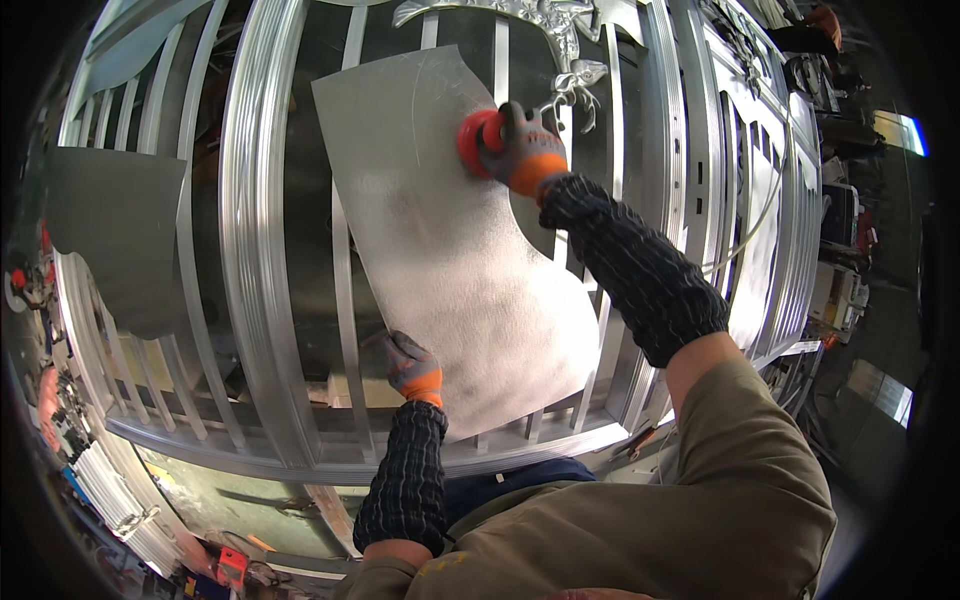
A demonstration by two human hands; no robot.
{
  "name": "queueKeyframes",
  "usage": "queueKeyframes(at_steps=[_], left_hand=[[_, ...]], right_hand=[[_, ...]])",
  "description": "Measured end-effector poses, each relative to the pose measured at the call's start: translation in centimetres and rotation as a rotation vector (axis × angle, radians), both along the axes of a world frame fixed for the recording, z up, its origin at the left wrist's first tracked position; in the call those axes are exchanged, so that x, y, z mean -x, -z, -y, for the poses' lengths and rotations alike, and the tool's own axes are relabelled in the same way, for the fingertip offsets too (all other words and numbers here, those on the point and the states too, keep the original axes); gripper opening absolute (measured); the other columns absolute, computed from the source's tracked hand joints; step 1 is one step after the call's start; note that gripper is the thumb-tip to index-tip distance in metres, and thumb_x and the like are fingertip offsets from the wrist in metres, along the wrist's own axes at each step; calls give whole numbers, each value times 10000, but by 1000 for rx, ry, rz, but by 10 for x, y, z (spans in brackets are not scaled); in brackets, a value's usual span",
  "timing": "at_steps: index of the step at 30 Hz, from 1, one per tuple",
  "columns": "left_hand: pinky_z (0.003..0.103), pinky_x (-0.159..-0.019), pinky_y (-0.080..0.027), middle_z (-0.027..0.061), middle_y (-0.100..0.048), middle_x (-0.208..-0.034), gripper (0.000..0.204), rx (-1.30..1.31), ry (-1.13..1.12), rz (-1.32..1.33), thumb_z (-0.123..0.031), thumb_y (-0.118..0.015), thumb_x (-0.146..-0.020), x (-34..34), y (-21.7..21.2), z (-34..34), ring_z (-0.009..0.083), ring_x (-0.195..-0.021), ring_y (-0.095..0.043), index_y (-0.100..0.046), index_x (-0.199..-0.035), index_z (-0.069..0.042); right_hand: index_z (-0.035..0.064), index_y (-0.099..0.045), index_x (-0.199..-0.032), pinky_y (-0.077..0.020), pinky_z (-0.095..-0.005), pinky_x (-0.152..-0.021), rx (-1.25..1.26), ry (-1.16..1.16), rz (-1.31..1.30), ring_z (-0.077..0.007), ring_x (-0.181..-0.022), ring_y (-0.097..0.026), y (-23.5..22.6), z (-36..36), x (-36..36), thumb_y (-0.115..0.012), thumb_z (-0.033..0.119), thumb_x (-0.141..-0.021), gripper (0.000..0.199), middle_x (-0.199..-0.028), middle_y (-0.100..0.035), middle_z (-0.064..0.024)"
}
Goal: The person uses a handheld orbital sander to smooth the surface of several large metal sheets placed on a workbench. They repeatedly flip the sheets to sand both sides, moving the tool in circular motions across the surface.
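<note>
A curved, cut-out sheet of grey metal (450,250) lies across the bars of a silvery metal frame (262,230). At its upper right edge my right hand (527,150), in a grey and orange glove, is closed on a red round tool (472,145) that rests against the sheet; the glove hides much of the tool, so its exact kind cannot be told. Lower down, my left hand (412,368), gloved alike, grips the sheet's left edge, its fingertips partly blurred. Dark striped sleeves cover both forearms.
A shiny cast-metal ornament (550,30) sits on the bars beyond the sheet. Another dark cut sheet (120,235) lies on the frame at left. A thin pale hose (745,240) runs over the frame's right side. A red object (231,567) lies low at left.
</note>
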State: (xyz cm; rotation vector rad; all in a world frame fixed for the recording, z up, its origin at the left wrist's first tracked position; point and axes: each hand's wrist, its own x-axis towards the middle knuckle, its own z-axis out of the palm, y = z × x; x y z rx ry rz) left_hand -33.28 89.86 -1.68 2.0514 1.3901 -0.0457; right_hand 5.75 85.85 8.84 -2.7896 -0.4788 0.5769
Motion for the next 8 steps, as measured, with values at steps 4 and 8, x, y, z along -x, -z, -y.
queueKeyframes(at_steps=[4, 8], left_hand=[[496, -834, -554, 264, -719, -1119, 461, 5, -46, 25, -303, -437, -1063, -3, -3, 1, 447, -992, -692, -539, -1359, 35], [485, -967, -538, 292, -625, -1354, 591, 76, -58, -94, -349, -456, -1075, -2, 3, 2, 481, -1156, -642, -412, -1505, 54]], right_hand=[[169, -493, -1406, -556, -517, -955, 11, -167, 3, -456, -1102, -682, 9, 33, 46, -815, 434, -772, 759, -1358, -532, -254], [164, -474, -1433, -556, -491, -972, 39, -62, 30, -451, -1127, -664, -1, -3, -6, -827, 409, -779, 783, -1330, -561, -230]])
